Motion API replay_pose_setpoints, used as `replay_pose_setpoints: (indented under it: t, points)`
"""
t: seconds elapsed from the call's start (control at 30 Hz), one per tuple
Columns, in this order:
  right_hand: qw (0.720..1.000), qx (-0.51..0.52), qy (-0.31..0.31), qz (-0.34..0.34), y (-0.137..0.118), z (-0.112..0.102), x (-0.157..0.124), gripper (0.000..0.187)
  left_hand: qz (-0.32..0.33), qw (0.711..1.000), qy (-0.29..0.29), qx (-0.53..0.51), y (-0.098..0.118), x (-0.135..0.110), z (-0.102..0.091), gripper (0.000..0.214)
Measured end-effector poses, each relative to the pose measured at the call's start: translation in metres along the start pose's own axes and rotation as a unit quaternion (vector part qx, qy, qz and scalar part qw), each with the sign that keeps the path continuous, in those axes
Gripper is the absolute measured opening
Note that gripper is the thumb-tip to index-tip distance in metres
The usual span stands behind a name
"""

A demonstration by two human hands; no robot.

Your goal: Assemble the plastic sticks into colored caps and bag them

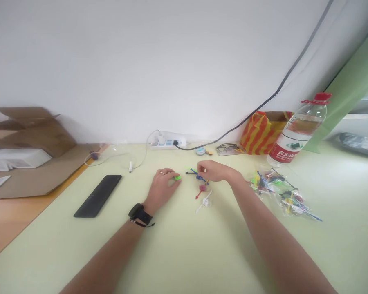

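Note:
My left hand (162, 187), with a ring and a black wristwatch, pinches a small bright green plastic piece (178, 178) between thumb and fingers, close to the table top. To its right, my right hand (214, 170) is closed in a pinch over a small group of plastic arrow spinners; what lies between its fingertips is hidden. Under those fingers is a blue spinner (199, 177), with black and green parts beside it. Nearer to me lie a red arrow spinner (202, 188) and a white one (206, 201).
Clear bags of coloured spinners (290, 198) lie right of my right forearm. Behind them stand a large water bottle (297, 134) and a striped bag (257, 132). A black flat slab (98, 196), a white cable (130, 166), a power strip (167, 143) and a cardboard box (46, 130) are farther left.

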State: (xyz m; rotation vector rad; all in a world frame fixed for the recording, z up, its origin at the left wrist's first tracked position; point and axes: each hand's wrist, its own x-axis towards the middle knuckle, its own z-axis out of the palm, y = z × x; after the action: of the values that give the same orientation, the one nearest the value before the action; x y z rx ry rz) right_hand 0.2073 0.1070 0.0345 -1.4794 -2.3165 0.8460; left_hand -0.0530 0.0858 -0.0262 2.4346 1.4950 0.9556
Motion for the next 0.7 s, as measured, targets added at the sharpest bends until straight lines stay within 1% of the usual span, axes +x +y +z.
replay_pose_setpoints:
  t: [0.17, 0.23, 0.3, 0.37, 0.43, 0.5, 0.57, 0.63, 0.7]
  points:
    - [0.999, 0.026, 0.031, -0.024, -0.006, 0.003, 0.003, 0.008, -0.009, 1.000, -0.004, 0.017, -0.003, 0.000, 0.000, 0.025]
    - [0.997, 0.039, 0.049, -0.038, -0.010, 0.007, 0.007, 0.008, -0.011, 1.000, 0.016, 0.019, 0.000, 0.000, -0.002, 0.032]
    - [0.993, 0.070, 0.072, -0.057, -0.014, 0.014, 0.011, 0.008, -0.005, 0.998, 0.054, 0.008, 0.007, 0.000, -0.005, 0.041]
    - [0.985, 0.120, 0.091, -0.081, -0.020, 0.022, 0.015, 0.008, 0.025, 0.996, 0.089, -0.017, 0.016, -0.001, -0.008, 0.045]
    - [0.975, 0.167, 0.100, -0.105, -0.029, 0.031, 0.017, 0.009, 0.067, 0.992, 0.101, -0.047, 0.023, -0.001, -0.010, 0.046]
    - [0.970, 0.185, 0.100, -0.122, -0.037, 0.038, 0.018, 0.012, 0.091, 0.987, 0.110, -0.074, 0.027, -0.001, -0.011, 0.042]
    - [0.967, 0.201, 0.098, -0.125, -0.044, 0.042, 0.017, 0.014, 0.096, 0.983, 0.123, -0.096, 0.027, 0.000, -0.012, 0.031]
    - [0.958, 0.245, 0.091, -0.114, -0.049, 0.042, 0.016, 0.017, 0.093, 0.980, 0.135, -0.112, 0.025, 0.002, -0.015, 0.022]
    - [0.943, 0.310, 0.063, -0.100, -0.050, 0.041, 0.016, 0.023, 0.093, 0.978, 0.139, -0.124, 0.025, 0.003, -0.019, 0.016]
